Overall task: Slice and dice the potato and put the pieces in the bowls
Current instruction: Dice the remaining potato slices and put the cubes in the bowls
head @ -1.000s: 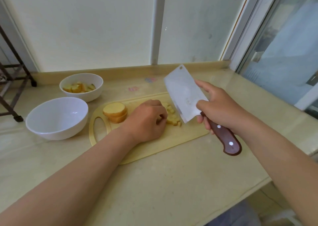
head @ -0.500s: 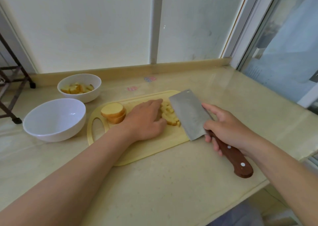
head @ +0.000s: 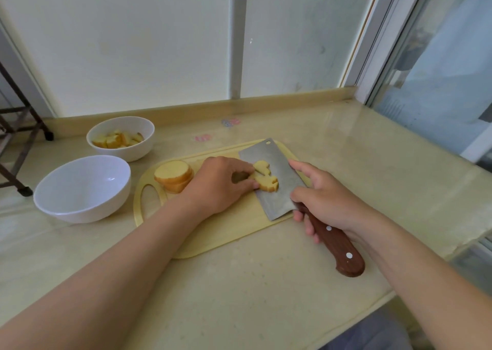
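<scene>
On the pale wooden cutting board [head: 226,232] lies a cleaver [head: 277,187] with its blade flat. My right hand [head: 327,203] grips its brown wooden handle. Diced potato pieces [head: 265,176] rest on the blade, and my left hand [head: 223,181] has its fingers curled against them. A stack of round potato slices [head: 174,175] sits at the board's left end. The near white bowl [head: 82,187] is empty. The far white bowl [head: 121,138] holds potato pieces.
The beige counter [head: 239,296] ends in a front edge at the lower right. A wall with frosted panels runs behind the bowls. A dark metal rack [head: 16,147] stands at the far left, and a window [head: 439,56] rises on the right.
The cleaver came down from a raised position and now lies flat on the board under the diced pieces. My left hand has pushed the pieces onto the blade.
</scene>
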`<action>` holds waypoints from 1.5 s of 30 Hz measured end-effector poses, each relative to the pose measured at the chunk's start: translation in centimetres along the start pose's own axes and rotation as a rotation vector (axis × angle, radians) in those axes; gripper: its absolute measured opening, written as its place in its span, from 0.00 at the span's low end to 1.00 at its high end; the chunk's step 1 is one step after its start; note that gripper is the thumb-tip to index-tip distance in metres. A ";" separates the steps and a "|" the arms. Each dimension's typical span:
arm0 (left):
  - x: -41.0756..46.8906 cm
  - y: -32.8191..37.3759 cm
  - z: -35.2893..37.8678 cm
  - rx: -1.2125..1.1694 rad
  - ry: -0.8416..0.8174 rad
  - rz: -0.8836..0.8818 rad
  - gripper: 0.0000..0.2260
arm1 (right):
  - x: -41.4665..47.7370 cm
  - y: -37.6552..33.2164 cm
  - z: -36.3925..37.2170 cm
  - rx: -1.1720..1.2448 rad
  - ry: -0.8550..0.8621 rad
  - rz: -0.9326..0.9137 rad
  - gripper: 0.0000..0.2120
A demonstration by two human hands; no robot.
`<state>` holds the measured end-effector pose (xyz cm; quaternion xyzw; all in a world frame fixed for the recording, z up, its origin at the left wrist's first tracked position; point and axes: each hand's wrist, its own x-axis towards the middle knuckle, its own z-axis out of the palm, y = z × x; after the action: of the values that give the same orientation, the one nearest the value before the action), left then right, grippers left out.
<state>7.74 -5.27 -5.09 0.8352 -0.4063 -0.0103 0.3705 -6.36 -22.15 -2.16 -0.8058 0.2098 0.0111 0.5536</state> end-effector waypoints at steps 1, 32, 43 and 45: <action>0.0 0.1 0.1 0.007 0.002 0.006 0.11 | 0.0 0.0 -0.1 0.009 -0.004 -0.002 0.32; 2.7 4.9 -5.0 0.628 -0.221 -0.102 0.37 | 0.3 -3.3 1.4 0.353 -0.198 -0.086 0.33; 2.0 1.3 -15.0 0.711 -0.063 -0.323 0.30 | 3.0 -12.0 7.9 0.298 -0.307 -0.210 0.31; 1.8 -0.4 -15.7 0.697 -0.059 -0.368 0.29 | 3.7 -12.9 9.3 0.284 -0.324 -0.206 0.31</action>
<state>14.26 3.24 6.54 0.9692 -0.2394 0.0378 0.0449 3.57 -11.16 4.74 -0.7247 0.0341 0.0541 0.6861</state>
